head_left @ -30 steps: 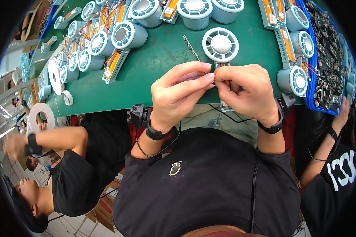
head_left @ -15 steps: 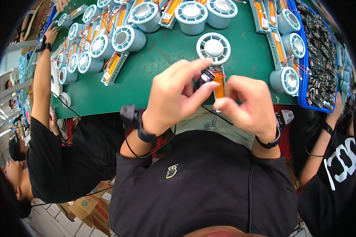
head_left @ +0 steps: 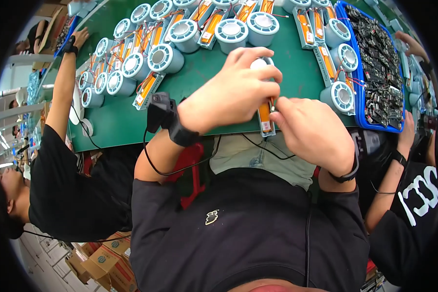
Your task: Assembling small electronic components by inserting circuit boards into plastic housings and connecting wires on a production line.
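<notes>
A handheld fan lies before me, its round pale-blue head with white hub (head_left: pixel 259 63) mostly covered by my left hand (head_left: pixel 246 82). The fingers of that hand curl over the head and the top of the handle; its thumb is hidden. In the open handle sits an orange battery (head_left: pixel 264 116). My right hand (head_left: pixel 314 129) pinches at the handle's right side, thumb and forefinger closed on thin wires (head_left: pixel 273 103) with a small pale end. The black part seen earlier is hidden now.
More pale-blue fans (head_left: pixel 231 34) with orange batteries and red wires stand in rows along the far and left side of the green table (head_left: pixel 199 87). At right, a blue tray (head_left: pixel 357 109) holds many black circuit boards (head_left: pixel 382 78). Co-workers sit at both sides, one arm (head_left: pixel 58 97) on the left.
My left hand has turned palm down and moved onto the fan, and the black part it held is out of sight. My right hand has come in to the wires beside the handle.
</notes>
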### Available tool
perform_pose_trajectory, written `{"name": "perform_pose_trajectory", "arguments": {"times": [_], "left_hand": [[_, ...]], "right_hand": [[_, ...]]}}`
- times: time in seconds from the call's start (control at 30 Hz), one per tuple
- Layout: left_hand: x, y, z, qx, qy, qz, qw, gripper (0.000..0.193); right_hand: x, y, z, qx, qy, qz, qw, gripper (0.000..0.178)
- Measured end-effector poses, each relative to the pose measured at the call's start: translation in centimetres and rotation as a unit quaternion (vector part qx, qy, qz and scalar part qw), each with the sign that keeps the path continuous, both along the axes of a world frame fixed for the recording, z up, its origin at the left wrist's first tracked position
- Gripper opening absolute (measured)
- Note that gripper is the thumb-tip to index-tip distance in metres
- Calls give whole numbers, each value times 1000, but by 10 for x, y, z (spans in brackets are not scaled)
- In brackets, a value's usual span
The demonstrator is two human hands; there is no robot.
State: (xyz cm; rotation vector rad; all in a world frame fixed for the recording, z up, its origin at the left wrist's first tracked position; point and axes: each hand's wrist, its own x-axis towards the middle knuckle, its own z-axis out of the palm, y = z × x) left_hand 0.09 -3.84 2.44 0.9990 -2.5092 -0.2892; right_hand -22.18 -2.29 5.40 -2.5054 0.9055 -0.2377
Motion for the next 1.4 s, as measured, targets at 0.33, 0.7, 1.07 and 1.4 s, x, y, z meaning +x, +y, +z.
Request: {"name": "perform_pose_trajectory", "arguments": {"times": [0.33,0.7,1.07,1.4], "left_hand": [[-4,6,-9,-1,121,66,990,9],[-12,14,10,-65,-83,127,986,15],[-1,10,-2,-111,-55,75,989,19],[5,14,-20,-165,100,59,979,13]], "right_hand": [[21,9,-42,32,-148,-300,942,27],[8,9,-48,70,-213,-184,957,28],[8,4,-46,-20,-209,-213,954,31],[15,8,-55,-40,-259,-238,935,38]]}}
